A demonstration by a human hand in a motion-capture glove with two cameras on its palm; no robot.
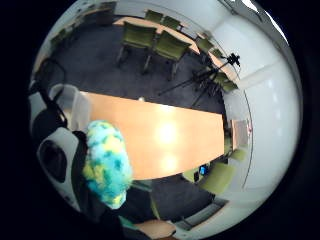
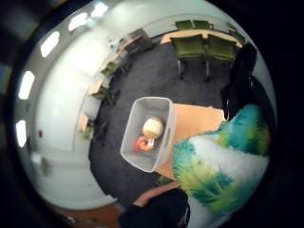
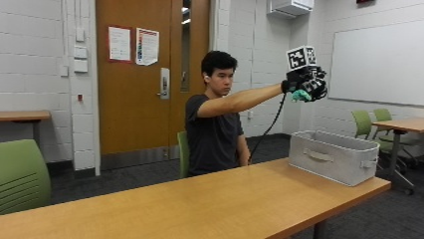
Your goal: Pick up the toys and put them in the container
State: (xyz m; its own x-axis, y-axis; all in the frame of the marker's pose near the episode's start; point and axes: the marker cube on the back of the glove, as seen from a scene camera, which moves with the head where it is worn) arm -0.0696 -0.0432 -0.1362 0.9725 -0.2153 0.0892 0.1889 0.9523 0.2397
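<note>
My gloved right hand [image 3: 306, 83] is raised high above the table, near the grey fabric container [image 3: 333, 156] at the table's right end. Its fingers are curled round a fluffy teal, white and yellow plush toy [image 3: 301, 94], which fills the near part of both palm views [image 1: 106, 162] [image 2: 221, 164]. Looking down from the thumb side, the container [image 2: 134, 124] holds a cream ball-like toy [image 2: 153, 127] and an orange-red toy [image 2: 142, 144]. The toy hangs well above the container's rim.
The long wooden table [image 3: 199, 204] stretches left of the container. Green chairs [image 3: 21, 174] stand at the left and behind the person; more chairs and a second table [image 3: 401, 124] stand at the right. A tripod [image 1: 210, 77] stands on the carpet beyond the table.
</note>
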